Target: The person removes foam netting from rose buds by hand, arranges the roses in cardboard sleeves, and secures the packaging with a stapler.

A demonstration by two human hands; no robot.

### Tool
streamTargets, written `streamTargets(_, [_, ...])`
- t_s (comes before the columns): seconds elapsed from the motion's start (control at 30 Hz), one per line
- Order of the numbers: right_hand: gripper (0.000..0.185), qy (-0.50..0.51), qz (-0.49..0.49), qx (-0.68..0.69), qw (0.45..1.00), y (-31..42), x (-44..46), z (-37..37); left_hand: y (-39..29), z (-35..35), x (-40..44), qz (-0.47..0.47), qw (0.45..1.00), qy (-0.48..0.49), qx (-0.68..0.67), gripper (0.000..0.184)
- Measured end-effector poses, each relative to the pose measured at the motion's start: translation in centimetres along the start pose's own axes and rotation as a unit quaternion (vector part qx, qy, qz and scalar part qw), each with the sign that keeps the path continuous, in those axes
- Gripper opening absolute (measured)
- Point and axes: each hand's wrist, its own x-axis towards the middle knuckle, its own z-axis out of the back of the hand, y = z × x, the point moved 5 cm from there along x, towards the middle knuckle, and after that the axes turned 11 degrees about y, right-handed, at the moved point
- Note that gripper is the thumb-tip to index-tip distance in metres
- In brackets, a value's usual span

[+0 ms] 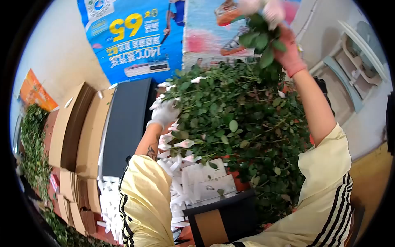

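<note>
My right hand, in a pink glove, is raised at the upper right and closed around leafy stems with pale pink roses, partly cut off by the top edge. My left hand, in a white glove, reaches to the left edge of a big pile of leafy rose stems. Its fingers curl at a rose in a white sleeve; their exact hold is partly hidden. More white-sleeved rose heads stick out of the pile below that hand.
A long black box and stacked cardboard lie left. Loose white sleeves, a whitish board and a black-and-brown box are nearer me. Posters cover the wall; a pale chair stands right.
</note>
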Motion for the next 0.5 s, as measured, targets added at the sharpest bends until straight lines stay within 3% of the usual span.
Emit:
streamTargets(0.03, [0.043, -0.001, -0.03, 0.101, 0.994, -0.5, 0.7, 2.9, 1.3, -2.7, 0.6, 0.0, 0.999, 0.054, -0.008, 0.049])
streamTargets(0.07, [0.04, -0.01, -0.06, 0.196, 0.979, -0.9, 1.3, 5.8, 0.8, -3.0, -0.5, 0.003, 0.999, 0.007, 0.033, 0.054])
streamTargets(0.1, [0.04, -0.004, -0.036, 0.283, 0.959, -2.6, 1.7, 6.0, -0.3, -2.3, -1.3, 0.009, 0.998, -0.038, 0.047, 0.047])
streamTargets(0.17, [0.049, -0.025, 0.049, 0.145, 0.988, 1.1, 1.4, 7.0, -0.7, -2.7, 0.0, 0.004, 0.991, 0.063, 0.122, 0.041])
streamTargets(0.2, [0.057, -0.026, 0.076, 0.058, 0.995, 2.6, 1.1, 6.3, -0.9, -2.4, 0.3, 0.002, 0.99, 0.064, 0.123, 0.041])
streamTargets(0.23, [0.066, -0.033, 0.103, -0.026, 0.994, 4.0, 0.8, 5.7, -1.1, -2.0, 0.5, 0.006, 0.994, 0.101, 0.048, 0.037])
streamTargets(0.27, [0.071, 0.114, 0.079, 0.073, 0.988, 5.1, 1.0, 3.5, -1.0, -1.5, 0.7, 0.011, 0.99, 0.137, -0.027, 0.034])
streamTargets(0.3, [0.073, 0.162, 0.092, 0.027, 0.982, 7.8, 0.1, 3.0, -1.1, -1.1, 1.2, -0.057, 0.98, 0.163, -0.096, 0.028])
streamTargets(0.37, [0.069, 0.279, 0.137, 0.018, 0.95, 11.4, -1.7, -0.7, -4.6, 1.8, -0.6, -0.071, 0.884, 0.242, -0.393, 0.021])
streamTargets(0.4, [0.07, 0.395, 0.122, 0.002, 0.911, 13.3, -1.7, -1.5, -5.7, 3.4, -1.4, -0.068, 0.802, 0.3, -0.512, 0.019])
streamTargets(0.43, [0.068, 0.418, 0.124, 0.045, 0.899, 13.8, -2.8, -4.1, -6.4, 4.7, -1.6, -0.065, 0.701, 0.347, -0.62, 0.018])
streamTargets(0.47, [0.066, 0.371, 0.123, 0.096, 0.915, 13.9, -4.6, -7.4, -4.6, 3.4, 1.9, -0.161, 0.791, 0.343, -0.481, 0.018])
streamTargets(0.5, [0.065, 0.32, 0.122, 0.148, 0.928, 13.8, -5.7, -10.0, -6.9, 6.3, -0.6, -0.115, 0.814, 0.348, -0.449, 0.019])
